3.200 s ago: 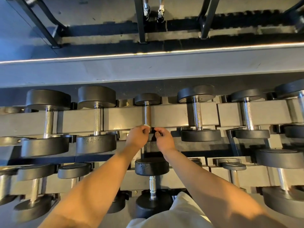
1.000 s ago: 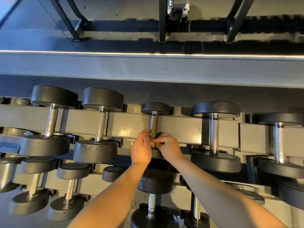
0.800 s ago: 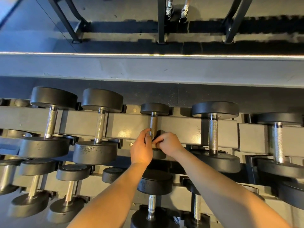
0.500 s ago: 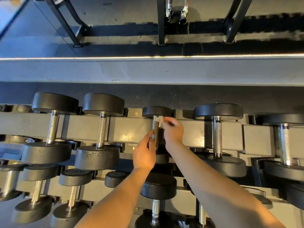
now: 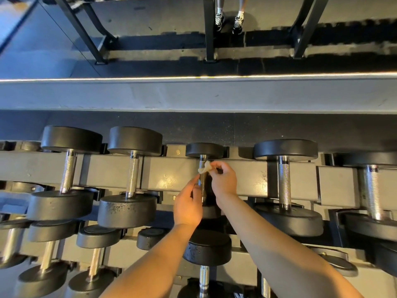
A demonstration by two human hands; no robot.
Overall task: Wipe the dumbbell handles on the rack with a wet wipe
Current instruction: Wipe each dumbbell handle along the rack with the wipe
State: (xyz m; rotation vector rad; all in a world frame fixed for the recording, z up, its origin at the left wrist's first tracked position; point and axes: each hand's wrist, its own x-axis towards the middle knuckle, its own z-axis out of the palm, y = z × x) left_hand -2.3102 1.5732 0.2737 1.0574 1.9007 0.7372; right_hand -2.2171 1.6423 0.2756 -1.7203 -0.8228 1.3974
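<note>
Gym floor [image 5: 193,125]: dark rubber behind the rack. Grey ledge [image 5: 193,97] past it w/ a lit strip on its far edge. Someone's trainers [image 5: 228,20] at top of view, well apart from my work.

Rack [image 5: 171,175]: grey beam runs L–R, dumbbells lie across it, handles pointing away from me. Each handle sits bare between its two heads, so it's reachable from above.

Item in hand: small dumbbell [image 5: 204,150], mid-rack, between two larger dumbbells [image 5: 284,183]. Its handle [image 5: 203,190] is thin & short, so both hands crowd it.

Right hand [image 5: 224,179]: fingers curled, pinching the wet wipe [image 5: 205,167]. Wipe is bunched small & pressed on the handle's far end, just under the far head. Bunched presumably to fit the short bar & bear down on the metal.

Left hand [image 5: 188,205]: fingers fairly straight, tips on the handle's left side, nearer me. Thumb hidden, so can't tell if it closes round. Judgement: it steadies the bar so it won't roll in its cradle under the wipe.

Est. progress: this handle partway. Neighbours & lower tier [image 5: 204,278] not yet reached
</note>
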